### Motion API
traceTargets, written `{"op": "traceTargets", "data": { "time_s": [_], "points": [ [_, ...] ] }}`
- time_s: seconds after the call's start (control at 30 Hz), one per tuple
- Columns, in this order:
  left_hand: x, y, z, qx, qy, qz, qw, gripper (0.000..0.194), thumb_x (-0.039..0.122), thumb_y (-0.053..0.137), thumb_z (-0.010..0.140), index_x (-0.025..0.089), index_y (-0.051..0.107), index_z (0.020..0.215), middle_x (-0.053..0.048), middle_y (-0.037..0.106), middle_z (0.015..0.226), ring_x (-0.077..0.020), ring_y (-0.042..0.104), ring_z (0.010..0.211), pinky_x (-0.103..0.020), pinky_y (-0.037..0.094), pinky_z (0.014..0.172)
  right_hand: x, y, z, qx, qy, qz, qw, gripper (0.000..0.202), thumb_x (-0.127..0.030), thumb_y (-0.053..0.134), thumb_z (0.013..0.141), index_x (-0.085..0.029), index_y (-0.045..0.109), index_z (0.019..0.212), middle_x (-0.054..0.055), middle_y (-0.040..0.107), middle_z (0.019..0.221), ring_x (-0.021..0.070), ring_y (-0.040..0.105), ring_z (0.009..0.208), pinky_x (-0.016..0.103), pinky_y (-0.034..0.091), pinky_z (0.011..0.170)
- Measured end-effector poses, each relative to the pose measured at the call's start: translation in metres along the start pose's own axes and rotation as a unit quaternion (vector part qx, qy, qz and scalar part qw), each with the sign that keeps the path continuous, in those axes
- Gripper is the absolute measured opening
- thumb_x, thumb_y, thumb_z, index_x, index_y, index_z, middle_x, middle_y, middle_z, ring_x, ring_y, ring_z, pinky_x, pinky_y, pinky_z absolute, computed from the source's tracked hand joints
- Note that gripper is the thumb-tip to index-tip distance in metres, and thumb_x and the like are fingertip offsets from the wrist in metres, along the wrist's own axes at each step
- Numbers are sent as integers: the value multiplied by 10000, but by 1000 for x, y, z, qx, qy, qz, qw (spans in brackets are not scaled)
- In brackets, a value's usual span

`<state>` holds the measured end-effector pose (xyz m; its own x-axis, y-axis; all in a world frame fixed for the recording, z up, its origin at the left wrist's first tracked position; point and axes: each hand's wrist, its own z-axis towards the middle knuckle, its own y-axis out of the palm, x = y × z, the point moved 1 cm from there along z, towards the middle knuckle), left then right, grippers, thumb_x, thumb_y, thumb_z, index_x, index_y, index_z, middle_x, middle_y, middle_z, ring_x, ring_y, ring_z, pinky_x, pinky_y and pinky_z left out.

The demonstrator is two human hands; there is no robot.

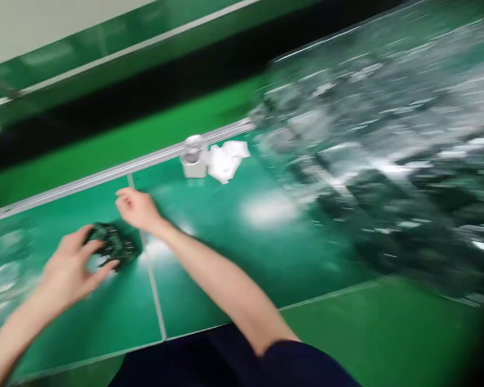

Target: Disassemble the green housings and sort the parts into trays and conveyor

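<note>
My left hand is curved around the near left side of a dark, uneven part with pale, shiny spots. Thumb and fingers press on it where it lies on the green tabletop. Blur hides what kind of part it is. Just beyond it, my right hand is curled closed above the table, apart from the dark part. Whatever its fingers may hold is hidden.
Near the table's back rail stand a small whitish container and crumpled white paper. A large pile of clear plastic-looking pieces, badly smeared, fills the right. More clear pieces lie at the left edge.
</note>
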<state>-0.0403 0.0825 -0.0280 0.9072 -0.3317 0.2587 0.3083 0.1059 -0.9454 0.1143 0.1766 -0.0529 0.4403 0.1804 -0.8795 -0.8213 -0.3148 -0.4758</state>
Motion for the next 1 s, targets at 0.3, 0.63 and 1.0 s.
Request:
{"op": "traceTargets", "data": {
  "time_s": [0.3, 0.63, 1.0],
  "points": [
    [80, 37, -32, 56, -154, 60, 985, 486, 563, 658, 780, 198, 624, 1101, -216, 476, 1382, -413, 543, 1120, -566, 503, 859, 56, -10, -150, 63, -38, -18, 997, 582, -273, 518, 883, -208, 352, 1437, 149, 552, 1348, 291, 552, 1239, 486, 505, 998],
    [36, 14, -48, 25, -88, -158, 983, 754, 487, 654, 830, 265, 323, 1469, -152, 405, 1502, -340, 391, 1389, -570, 347, 1128, 57, -2, -160, 128, -43, -66, 989, 861, -388, 619, 878, -243, 92, 1543, 169, 350, 1522, 335, 356, 1407, 572, 434, 1078],
    [29, 72, -47, 59, -88, -489, 866, 701, 359, 712, 804, 260, 408, 1428, -123, 528, 1409, -304, 451, 1359, -490, 354, 1159, 65, -33, -142, -10, -37, -28, 999, 696, -387, 589, 901, -292, 246, 1499, 99, 493, 1439, 279, 452, 1352, 539, 428, 1091]
  ]
}}
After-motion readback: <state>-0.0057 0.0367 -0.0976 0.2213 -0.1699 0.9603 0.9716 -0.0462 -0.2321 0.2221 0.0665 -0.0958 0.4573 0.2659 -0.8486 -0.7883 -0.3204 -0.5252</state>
